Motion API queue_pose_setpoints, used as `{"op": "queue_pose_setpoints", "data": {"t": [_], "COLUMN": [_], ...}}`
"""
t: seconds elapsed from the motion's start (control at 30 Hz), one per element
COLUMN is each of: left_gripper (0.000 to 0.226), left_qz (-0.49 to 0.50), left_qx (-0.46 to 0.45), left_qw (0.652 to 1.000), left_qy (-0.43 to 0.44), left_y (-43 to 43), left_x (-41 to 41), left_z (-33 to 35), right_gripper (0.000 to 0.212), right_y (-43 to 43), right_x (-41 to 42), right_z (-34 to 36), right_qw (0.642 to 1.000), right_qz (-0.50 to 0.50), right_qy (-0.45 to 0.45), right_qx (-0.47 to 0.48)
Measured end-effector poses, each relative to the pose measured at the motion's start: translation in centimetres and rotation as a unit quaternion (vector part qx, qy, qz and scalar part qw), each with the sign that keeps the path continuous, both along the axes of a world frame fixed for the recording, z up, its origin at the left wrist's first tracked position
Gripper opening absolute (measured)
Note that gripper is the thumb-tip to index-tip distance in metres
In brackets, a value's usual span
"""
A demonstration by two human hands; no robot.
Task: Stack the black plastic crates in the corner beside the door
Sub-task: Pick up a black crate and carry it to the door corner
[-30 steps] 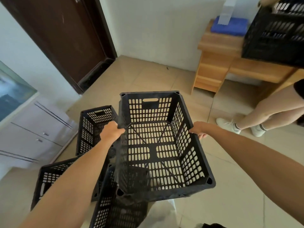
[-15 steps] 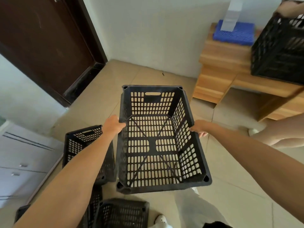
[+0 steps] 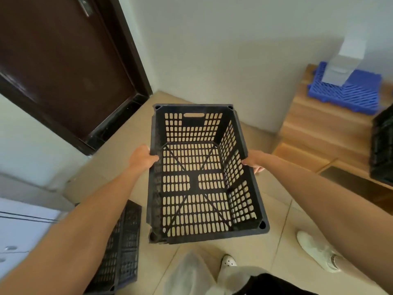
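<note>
I carry a black perforated plastic crate [image 3: 200, 182] above the tiled floor, its open side up. My left hand [image 3: 141, 158] grips its left rim and my right hand [image 3: 254, 161] grips its right rim. The crate points toward the floor corner [image 3: 157, 94] between the dark brown door [image 3: 63, 67] and the white wall. Another black crate [image 3: 125, 245] stands on the floor at lower left, partly hidden by my left forearm. One more black crate [image 3: 382, 145] shows at the right edge.
A wooden stepped unit [image 3: 323, 133] stands at the right with a blue tray [image 3: 348, 92] and a white box [image 3: 344, 62] on it. A white cabinet [image 3: 19, 228] is at the lower left. Another person's white shoe [image 3: 316, 252] is on the floor at right.
I have walked toward the door corner with the crate. The floor crates have slipped back to the lower left, and the corner and wooden unit look nearer.
</note>
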State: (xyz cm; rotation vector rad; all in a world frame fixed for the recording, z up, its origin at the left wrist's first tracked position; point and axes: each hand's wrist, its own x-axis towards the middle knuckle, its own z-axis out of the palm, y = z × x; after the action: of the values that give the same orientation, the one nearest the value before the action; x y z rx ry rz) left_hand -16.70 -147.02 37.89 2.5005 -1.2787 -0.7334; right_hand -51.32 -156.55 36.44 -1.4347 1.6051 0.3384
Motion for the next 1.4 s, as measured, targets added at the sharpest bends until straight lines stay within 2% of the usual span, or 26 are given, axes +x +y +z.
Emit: {"op": "queue_pose_setpoints", "data": {"t": [0.2,0.27,0.37,0.43,0.57,0.77,0.97,1.2,1.4], "left_gripper": [0.019,0.014,0.022,0.024,0.024,0.029,0.027,0.03,0.042], "left_qz": [0.011,0.013,0.016,0.021,0.016,0.037,0.097,0.174,0.224], "left_qx": [0.015,0.02,0.031,0.039,0.061,0.066,0.08,0.122,0.149], "left_qw": [1.0,0.999,0.997,0.997,0.995,0.993,0.988,0.97,0.947], "left_qy": [0.02,0.044,0.072,0.065,0.073,0.09,0.09,0.118,0.175], "left_y": [-11.1,-15.3,-21.3,-25.0,-31.6,-40.6,-49.4,-58.3,-63.8], "left_x": [4.8,7.1,10.1,12.1,15.2,18.2,20.1,19.7,18.6], "left_z": [-0.1,-0.4,-0.7,-1.2,-2.1,-4.3,-7.6,-12.2,-17.6], "right_gripper": [0.045,0.041,0.034,0.03,0.024,0.029,0.029,0.027,0.022], "right_y": [-12.7,-17.4,-23.6,-27.7,-35.4,-46.0,-58.4,-71.4,-79.5], "right_x": [4.9,6.9,10.2,12.3,15.5,19.1,22.6,25.2,26.8], "right_z": [1.3,2.0,3.1,3.1,2.5,-0.7,-4.4,-8.3,-13.0], "right_qw": [0.999,0.999,0.999,0.999,1.0,0.999,0.996,0.974,0.966], "right_qz": [0.006,-0.007,0.006,0.028,0.01,0.041,0.089,0.213,0.231], "right_qy": [-0.027,-0.033,-0.004,0.013,-0.003,0.028,0.03,0.071,0.107], "right_qx": [0.024,0.037,0.035,0.021,0.024,-0.016,-0.008,-0.042,-0.048]}}
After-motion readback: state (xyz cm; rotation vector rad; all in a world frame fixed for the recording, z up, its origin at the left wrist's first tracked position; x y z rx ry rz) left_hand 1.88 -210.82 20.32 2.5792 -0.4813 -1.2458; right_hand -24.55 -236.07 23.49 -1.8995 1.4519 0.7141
